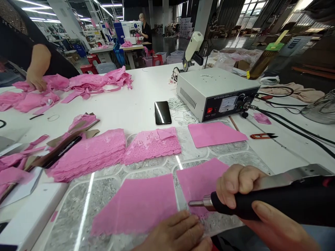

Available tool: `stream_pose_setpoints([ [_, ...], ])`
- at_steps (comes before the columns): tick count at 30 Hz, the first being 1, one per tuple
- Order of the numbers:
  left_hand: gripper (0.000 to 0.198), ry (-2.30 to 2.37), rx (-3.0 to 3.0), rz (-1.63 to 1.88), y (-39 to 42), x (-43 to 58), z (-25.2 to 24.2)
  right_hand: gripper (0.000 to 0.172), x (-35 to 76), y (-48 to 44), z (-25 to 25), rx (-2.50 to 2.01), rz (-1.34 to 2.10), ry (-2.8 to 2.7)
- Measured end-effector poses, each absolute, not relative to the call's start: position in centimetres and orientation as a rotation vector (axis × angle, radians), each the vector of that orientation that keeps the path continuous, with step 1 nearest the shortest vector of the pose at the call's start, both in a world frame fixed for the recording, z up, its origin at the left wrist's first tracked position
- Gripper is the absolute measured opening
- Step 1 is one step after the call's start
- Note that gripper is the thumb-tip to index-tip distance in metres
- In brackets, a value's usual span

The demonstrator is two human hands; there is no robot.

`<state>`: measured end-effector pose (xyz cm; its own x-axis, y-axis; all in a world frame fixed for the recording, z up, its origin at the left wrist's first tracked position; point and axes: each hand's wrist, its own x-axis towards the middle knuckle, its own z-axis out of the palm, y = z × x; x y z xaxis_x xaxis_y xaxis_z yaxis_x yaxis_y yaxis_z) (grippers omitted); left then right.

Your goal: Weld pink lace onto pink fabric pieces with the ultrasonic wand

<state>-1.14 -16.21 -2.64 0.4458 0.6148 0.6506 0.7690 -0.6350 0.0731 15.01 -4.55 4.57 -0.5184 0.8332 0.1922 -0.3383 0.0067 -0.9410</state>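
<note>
My right hand (pixel 243 191) is wrapped round a thick black handheld tool (pixel 277 195) with a metal tip. The tip points left, over the lower left edge of a pink fabric piece (pixel 200 174). My left hand (pixel 180 232) lies with fingers stretched out at the lower right corner of another pink piece (pixel 146 202), just below and left of the tip. Both pieces lie on a grey patterned mat (pixel 75 205). Behind them are a stack of pink lace pieces (pixel 91 153), a smaller lace pile (pixel 154 144) and a flat pink piece (pixel 214 134).
A metal control box (pixel 217 89) with cables stands at the back right, near a phone (pixel 162 112) and red snips (pixel 263 136). At the back left, a person's hand (pixel 36 80) touches pink garments (pixel 99 82). A white box (pixel 36 212) lies at the left.
</note>
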Motion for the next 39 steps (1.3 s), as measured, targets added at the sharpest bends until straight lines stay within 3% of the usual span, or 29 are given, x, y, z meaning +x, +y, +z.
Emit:
stream_pose_setpoints([
  [4,0.012,-1.186,-2.492,-0.856,-16.2,-2.3,-2.2,0.018,15.5,-3.1,4.3,-0.472,1.604,-1.363],
  [8,0.029,-1.268,-2.449,-0.754,-16.0,-4.5,-1.0,0.017,16.4,-0.3,3.9,-0.482,1.401,-1.168],
  [11,0.031,-1.4,-2.379,-0.679,-15.7,-5.4,-0.6,0.011,16.5,1.3,3.5,-0.518,1.323,-1.073],
  [39,0.041,-1.582,-2.382,-0.388,-15.2,-5.5,-1.1,0.007,13.7,0.7,2.1,-0.418,1.4,-1.214],
])
